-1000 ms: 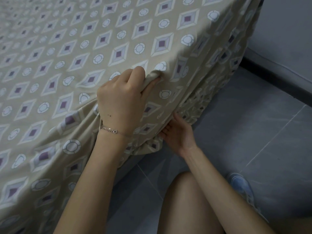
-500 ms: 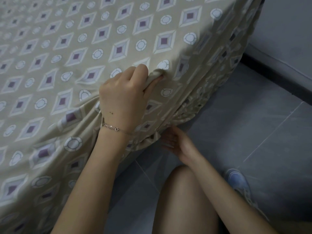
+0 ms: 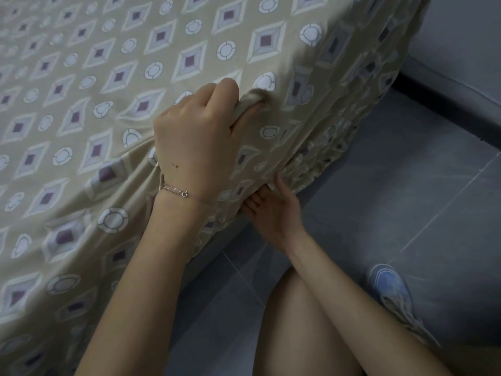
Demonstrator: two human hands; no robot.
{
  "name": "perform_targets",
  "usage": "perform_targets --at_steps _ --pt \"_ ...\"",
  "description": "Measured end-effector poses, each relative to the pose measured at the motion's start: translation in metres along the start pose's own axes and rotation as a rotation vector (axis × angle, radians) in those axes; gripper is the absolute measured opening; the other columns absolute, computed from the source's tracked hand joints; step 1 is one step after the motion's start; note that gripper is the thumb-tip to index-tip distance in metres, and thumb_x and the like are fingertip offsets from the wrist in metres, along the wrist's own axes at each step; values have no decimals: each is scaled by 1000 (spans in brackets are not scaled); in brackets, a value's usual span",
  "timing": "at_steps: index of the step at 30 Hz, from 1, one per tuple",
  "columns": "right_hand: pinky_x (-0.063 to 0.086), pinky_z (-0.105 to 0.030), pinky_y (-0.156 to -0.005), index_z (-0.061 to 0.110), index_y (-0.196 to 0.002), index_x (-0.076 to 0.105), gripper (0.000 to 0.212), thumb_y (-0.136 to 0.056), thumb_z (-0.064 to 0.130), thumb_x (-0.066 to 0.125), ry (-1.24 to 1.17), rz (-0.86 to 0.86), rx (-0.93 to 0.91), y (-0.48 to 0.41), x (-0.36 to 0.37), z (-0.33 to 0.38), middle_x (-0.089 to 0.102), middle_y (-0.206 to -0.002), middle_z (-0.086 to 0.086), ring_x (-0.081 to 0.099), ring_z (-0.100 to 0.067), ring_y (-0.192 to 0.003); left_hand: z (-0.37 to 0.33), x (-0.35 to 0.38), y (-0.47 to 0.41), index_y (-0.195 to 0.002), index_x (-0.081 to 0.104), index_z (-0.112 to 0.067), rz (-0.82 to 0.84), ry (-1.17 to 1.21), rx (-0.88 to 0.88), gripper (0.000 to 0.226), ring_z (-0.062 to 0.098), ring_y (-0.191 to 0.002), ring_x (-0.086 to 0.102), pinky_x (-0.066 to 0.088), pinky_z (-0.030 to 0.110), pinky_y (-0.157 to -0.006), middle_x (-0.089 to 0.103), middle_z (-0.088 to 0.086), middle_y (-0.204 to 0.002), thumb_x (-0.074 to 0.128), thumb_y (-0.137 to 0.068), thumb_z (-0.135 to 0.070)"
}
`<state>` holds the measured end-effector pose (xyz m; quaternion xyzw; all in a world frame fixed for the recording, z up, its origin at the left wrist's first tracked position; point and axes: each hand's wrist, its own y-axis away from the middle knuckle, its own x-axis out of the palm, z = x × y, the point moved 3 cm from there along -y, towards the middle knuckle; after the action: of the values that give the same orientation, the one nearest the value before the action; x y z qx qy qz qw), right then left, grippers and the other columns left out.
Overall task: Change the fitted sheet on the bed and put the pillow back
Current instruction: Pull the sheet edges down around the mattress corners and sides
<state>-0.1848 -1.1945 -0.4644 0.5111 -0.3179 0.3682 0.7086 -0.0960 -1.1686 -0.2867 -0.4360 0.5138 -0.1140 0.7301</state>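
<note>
A beige fitted sheet (image 3: 108, 77) with purple diamonds and white circles covers the mattress top and hangs down its side. My left hand (image 3: 195, 137) grips a bunched fold of the sheet at the mattress's upper edge. Lower down, the sheet's gathered elastic hem (image 3: 311, 169) runs along the bottom of the side. My right hand (image 3: 273, 213) is at that hem, palm turned up, its fingers reaching under the cloth and its thumb against the ruffle. The fingertips are hidden by the sheet. No pillow is in view.
Grey floor tiles (image 3: 406, 199) lie to the right of the bed. A dark baseboard (image 3: 447, 109) and a grey wall close the far right. My bare knee (image 3: 298, 321) and a blue shoe (image 3: 390, 289) are on the floor near the bed.
My right hand dropped away from the hem half a second ago and has now come back up under it. My left hand has kept its grip on the fold.
</note>
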Motion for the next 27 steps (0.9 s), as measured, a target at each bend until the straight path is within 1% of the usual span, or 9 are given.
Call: perform_targets --at_steps 5,7,10,12,16,17,20,22,27 --pt "37 -38 -112 12 -145 42 87 -77 63 60 100 43 16 -5 -1 6 53 -142 -7 50 -23 -131 -3 5 6 -63 43 -12 10 -6 6 48 20 -45 33 19 25 -47 40 2 -52 61 -95 -43" --pt "41 -31 -108 12 -138 50 70 -82 54 57 258 14 58 3 -16 13 59 -135 -6 56 -20 -124 -2 6 8 -64 43 -13 15 -9 8 47 20 -45 33 19 25 -46 40 2 -52 61 -95 -43" --pt "54 -23 -81 9 -111 61 31 -97 32 45 420 -169 -6 8 -43 34 69 -103 -7 66 -17 -93 -4 6 7 -66 37 -16 33 -21 15 48 18 -46 30 19 25 -46 37 0 -53 60 -95 -45" --pt "50 -23 -66 13 -108 61 22 -99 25 45 503 -347 -125 3 -62 57 69 -93 -3 67 -12 -79 -5 7 7 -67 33 -18 60 -55 8 48 17 -46 31 18 25 -46 34 -2 -54 58 -96 -47" --pt "43 -33 -88 30 -144 39 62 -87 44 58 520 -422 -238 -1 -70 104 56 -129 7 56 -7 -103 -19 2 4 -75 47 -14 115 -29 -4 42 25 -60 48 28 31 -53 50 3 -67 59 -92 -51" --pt "43 -33 -93 30 -144 39 57 -92 46 53 485 -402 -209 -3 -66 110 56 -128 8 56 -4 -98 -30 1 -3 -83 55 -10 131 3 15 42 28 -69 51 34 35 -58 55 7 -76 60 -89 -51" --pt "54 -23 -68 23 -126 53 38 -101 47 37 342 -343 -108 -14 -44 122 64 -102 4 62 -7 -81 -58 19 -38 -100 65 -13 52 -91 77 33 30 -81 56 38 39 -67 62 9 -93 61 -84 -42" --pt "53 -29 -65 20 -110 60 30 -100 43 44 343 -369 -113 -21 -39 123 63 -98 -3 61 -17 -83 -65 46 -55 -101 66 -14 46 -220 57 32 30 -80 60 40 36 -62 65 8 -93 63 -80 -38" --pt "53 -24 -58 8 -91 63 19 -97 2 47 326 -279 -327 -27 -44 135 69 -75 0 64 -11 -66 -64 88 -39 -83 63 -20 80 -451 69 20 16 -54 51 26 27 -51 56 -3 -66 76 -73 -31"
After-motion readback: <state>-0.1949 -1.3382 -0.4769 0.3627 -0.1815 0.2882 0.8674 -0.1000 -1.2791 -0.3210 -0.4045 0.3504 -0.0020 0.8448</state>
